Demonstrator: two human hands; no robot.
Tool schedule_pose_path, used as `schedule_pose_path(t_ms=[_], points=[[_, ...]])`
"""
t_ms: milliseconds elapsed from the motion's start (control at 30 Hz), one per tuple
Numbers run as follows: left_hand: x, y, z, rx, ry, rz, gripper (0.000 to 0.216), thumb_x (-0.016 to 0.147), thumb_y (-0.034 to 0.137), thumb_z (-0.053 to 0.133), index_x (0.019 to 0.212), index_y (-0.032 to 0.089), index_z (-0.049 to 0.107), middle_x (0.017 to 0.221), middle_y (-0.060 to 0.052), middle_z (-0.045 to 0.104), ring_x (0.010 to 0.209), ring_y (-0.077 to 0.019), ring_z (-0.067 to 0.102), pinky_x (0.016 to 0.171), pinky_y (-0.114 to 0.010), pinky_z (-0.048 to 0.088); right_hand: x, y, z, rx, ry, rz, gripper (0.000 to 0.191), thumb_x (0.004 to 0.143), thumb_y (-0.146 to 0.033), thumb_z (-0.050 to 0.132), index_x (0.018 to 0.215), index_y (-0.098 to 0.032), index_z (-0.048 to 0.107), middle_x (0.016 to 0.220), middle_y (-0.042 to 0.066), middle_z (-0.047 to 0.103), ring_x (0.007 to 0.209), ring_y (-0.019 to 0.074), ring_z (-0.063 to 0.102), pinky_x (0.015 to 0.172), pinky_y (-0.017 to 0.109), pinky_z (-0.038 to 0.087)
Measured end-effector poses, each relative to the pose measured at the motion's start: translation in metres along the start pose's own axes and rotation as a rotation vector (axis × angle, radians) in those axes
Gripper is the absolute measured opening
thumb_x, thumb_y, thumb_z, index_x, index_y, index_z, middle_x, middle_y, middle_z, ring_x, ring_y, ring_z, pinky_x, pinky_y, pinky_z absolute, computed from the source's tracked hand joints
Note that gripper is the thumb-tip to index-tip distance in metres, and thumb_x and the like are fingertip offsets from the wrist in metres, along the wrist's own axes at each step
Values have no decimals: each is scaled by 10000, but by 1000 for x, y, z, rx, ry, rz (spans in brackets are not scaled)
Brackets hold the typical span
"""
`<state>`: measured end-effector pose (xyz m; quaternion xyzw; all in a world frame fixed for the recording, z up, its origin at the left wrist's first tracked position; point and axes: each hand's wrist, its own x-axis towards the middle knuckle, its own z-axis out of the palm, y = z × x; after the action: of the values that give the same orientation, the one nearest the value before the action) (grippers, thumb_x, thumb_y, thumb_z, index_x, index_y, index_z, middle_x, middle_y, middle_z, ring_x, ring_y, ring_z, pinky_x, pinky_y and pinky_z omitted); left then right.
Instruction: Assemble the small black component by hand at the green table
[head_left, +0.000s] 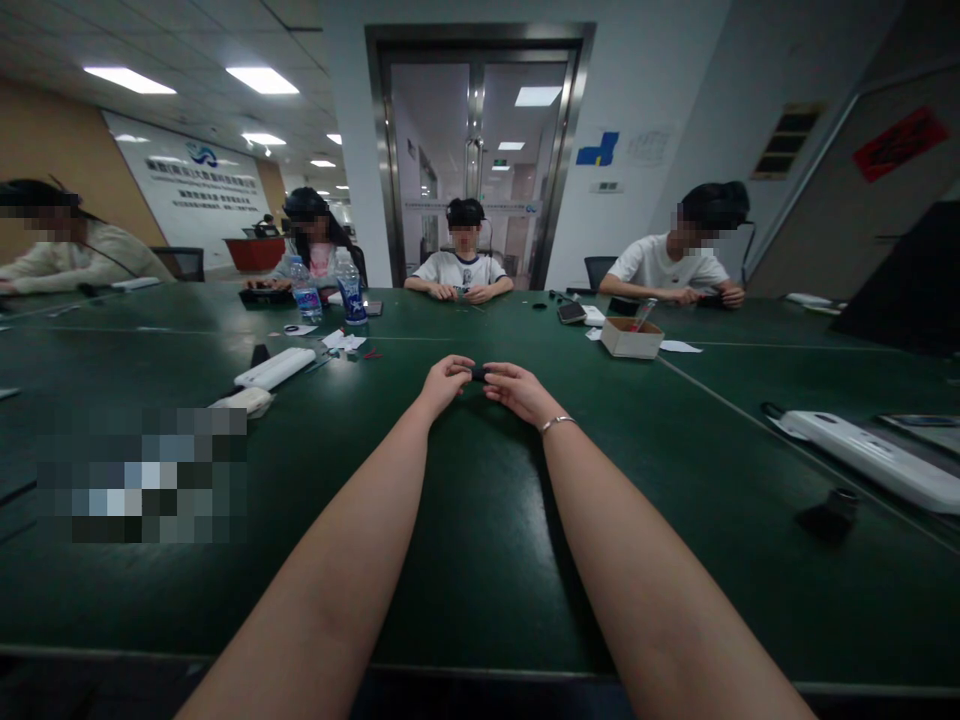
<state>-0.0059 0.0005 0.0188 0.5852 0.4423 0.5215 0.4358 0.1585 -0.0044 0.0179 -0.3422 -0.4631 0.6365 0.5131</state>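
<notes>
Both my arms reach out over the dark green table [480,520]. A small black object [478,374] is held between my two hands just above the tabletop; its kind is too small to tell. My left hand [448,385] pinches its left end between thumb and fingers. From the other side, my right hand [521,390] closes its fingertips on the right end. A silvery bracelet [557,424] circles my right wrist. Part of the black object is covered by my fingertips.
Left of my hands lie a white device [276,369], paper scraps [343,341] and two bottles [351,288]. Farther right stand an open box [632,338], a black object [831,515] and a long white device [874,458]. Several people sit around the table.
</notes>
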Motion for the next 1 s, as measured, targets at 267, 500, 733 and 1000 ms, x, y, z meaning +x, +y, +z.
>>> schedule_pose_path(t_ms=[267, 500, 733, 1000], points=[[2, -5, 0, 12, 27, 41, 262, 686, 175, 633, 947, 169, 610, 921, -53, 634, 717, -113, 578, 514, -172, 420, 2, 3, -3, -35, -47, -34, 282, 667, -32, 694, 900, -185, 655, 721, -9, 624, 584, 87, 632, 574, 206, 536], [3, -3, 3, -22, 55, -45, 214, 746, 186, 602, 958, 162, 590, 828, -43, 626, 665, -100, 561, 522, -179, 424, 2, 3, -3, -62, -68, -48, 308, 625, -5, 680, 873, -186, 656, 747, -18, 598, 602, 77, 615, 576, 200, 524], [3, 0, 4, 14, 50, -92, 149, 782, 207, 554, 916, 163, 603, 871, -52, 623, 673, -100, 560, 505, -174, 415, 1, 2, -1, -87, -60, -50, 318, 608, -2, 677, 867, -184, 648, 780, -13, 595, 622, 78, 605, 597, 211, 529], [6, -6, 3, 66, 54, -50, 193, 740, 154, 549, 920, 175, 615, 858, -46, 627, 803, -142, 592, 560, -194, 444, 0, 1, 2, -104, -52, -48, 292, 600, -42, 718, 846, -184, 649, 746, -14, 603, 603, 79, 596, 563, 203, 515]])
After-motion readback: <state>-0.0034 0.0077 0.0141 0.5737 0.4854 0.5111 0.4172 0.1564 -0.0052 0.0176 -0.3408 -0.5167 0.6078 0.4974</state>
